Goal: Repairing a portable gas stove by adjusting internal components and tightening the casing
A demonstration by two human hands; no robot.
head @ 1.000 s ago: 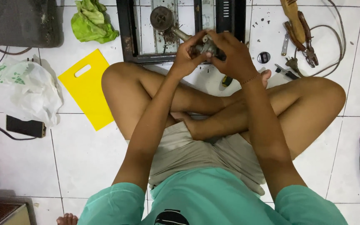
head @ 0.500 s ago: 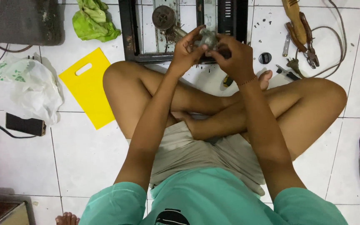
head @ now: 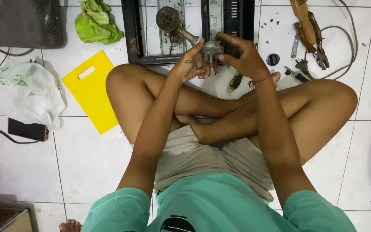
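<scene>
Sitting cross-legged on white tiled floor (head: 99, 172), both hands raised over the lap. Small grey metal part (head: 211, 49) held between the two hands, just in front of the black metal frame (head: 130, 32). Left hand (head: 190, 65) closed on the part's left side, fingers curled under it, thumb up along its edge. Right hand (head: 245, 58) closed on the part's right side, fingers arched over its top. Exact fingertip contact on the far side hidden by the part itself.

Inside the frame: round burner head (head: 167, 18) on a short metal tube, lying just beyond the held part. Left of the frame: crumpled green cloth (head: 94, 23); nearer the left knee, flat yellow board (head: 92, 90) with a handle slot. Further left of the frame: white plastic bag (head: 35, 92) and a dark phone-like slab (head: 27, 129). Right of the frame: pliers (head: 316, 38), grey cable (head: 348, 38), small black round cap (head: 273, 59). Yellow-handled screwdriver (head: 236, 80) lying below the frame, under the right wrist.
</scene>
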